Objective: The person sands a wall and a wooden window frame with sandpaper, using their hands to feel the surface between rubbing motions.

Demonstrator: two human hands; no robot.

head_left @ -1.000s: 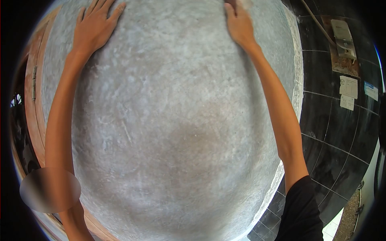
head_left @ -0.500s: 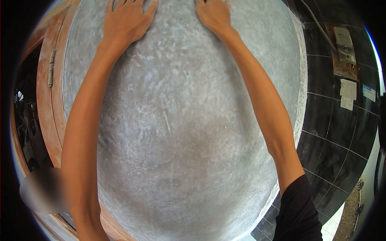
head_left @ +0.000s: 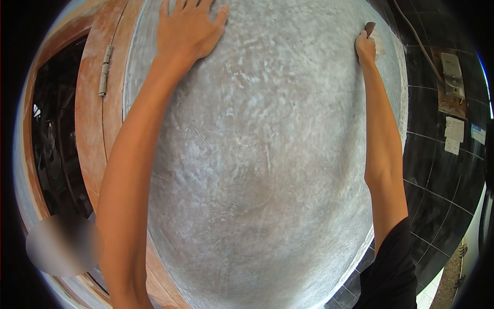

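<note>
A grey, mottled plaster wall (head_left: pixel 267 170) fills the middle of the head view. My left hand (head_left: pixel 188 31) lies flat against its upper left part, thumb apart; the fingertips are cut off by the top edge. Higher on the right side of the wall, my right hand (head_left: pixel 366 49) is closed on a thin sheet of sandpaper (head_left: pixel 370 29), dark brown on one side and pale where it shows beyond the hand. The sandpaper is close to the wall's right edge and seems pressed to the surface, though the fingers are partly hidden.
An orange-brown wooden frame (head_left: pixel 93 103) with a metal hinge (head_left: pixel 105 71) borders the wall on the left. To the right are black tiles (head_left: pixel 432 170), an electric meter box (head_left: pixel 452 74), paper notes (head_left: pixel 454 131) and a hanging cable (head_left: pixel 411 31).
My right hand has moved right across the wall, and the sandpaper in it now shows. My left hand stays flat on the wall; the view has shifted slightly left.
</note>
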